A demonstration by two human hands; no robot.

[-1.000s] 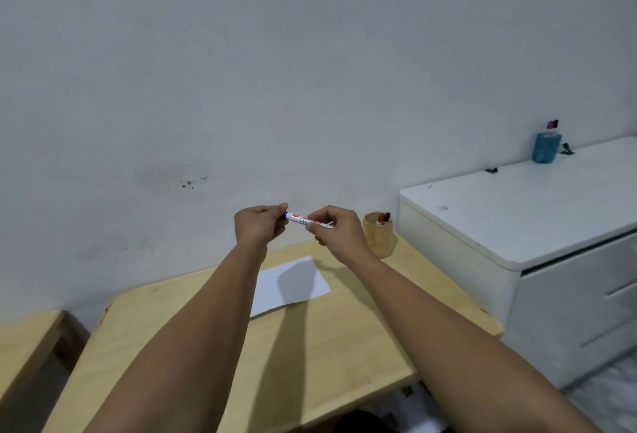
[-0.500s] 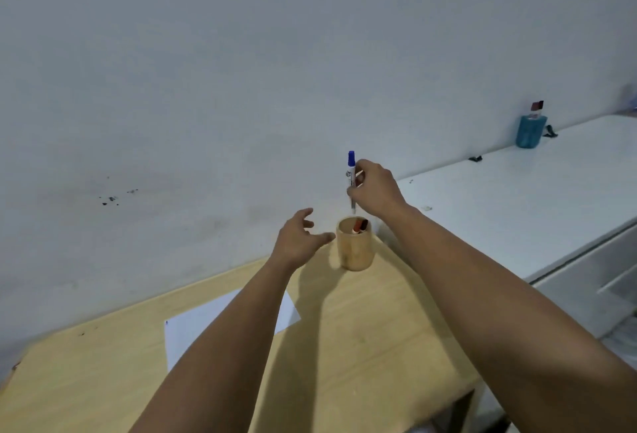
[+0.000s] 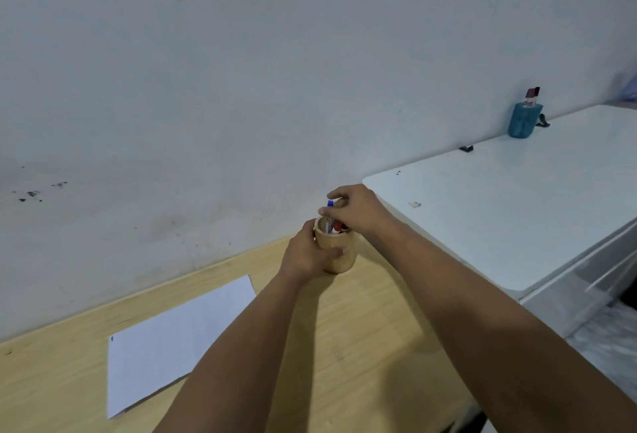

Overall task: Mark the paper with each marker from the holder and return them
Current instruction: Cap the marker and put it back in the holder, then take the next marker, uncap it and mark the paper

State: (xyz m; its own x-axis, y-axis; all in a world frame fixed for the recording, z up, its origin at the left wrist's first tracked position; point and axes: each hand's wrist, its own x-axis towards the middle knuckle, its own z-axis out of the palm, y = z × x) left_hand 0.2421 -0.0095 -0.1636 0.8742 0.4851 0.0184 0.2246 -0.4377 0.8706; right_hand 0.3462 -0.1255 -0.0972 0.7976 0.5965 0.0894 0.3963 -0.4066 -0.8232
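Note:
A round wooden holder (image 3: 339,260) stands on the wooden table (image 3: 362,329) near the wall. My left hand (image 3: 306,253) wraps around its left side. My right hand (image 3: 355,208) hovers just over its mouth, fingertips pinching the blue-capped marker (image 3: 330,213), whose lower part is inside the holder. A red-capped marker (image 3: 337,226) also stands in the holder. The white paper (image 3: 172,339) lies on the table to the left, with a small blue mark at its left corner.
A white cabinet (image 3: 510,212) stands right of the table, higher than it. On its far end sit a blue container (image 3: 524,120) and a small dark clip (image 3: 466,148). The wall runs just behind the holder.
My right hand has lowered the blue marker from above the holder down into it. My left hand, open beside the holder before, now grips its side. The view has tilted down and right.

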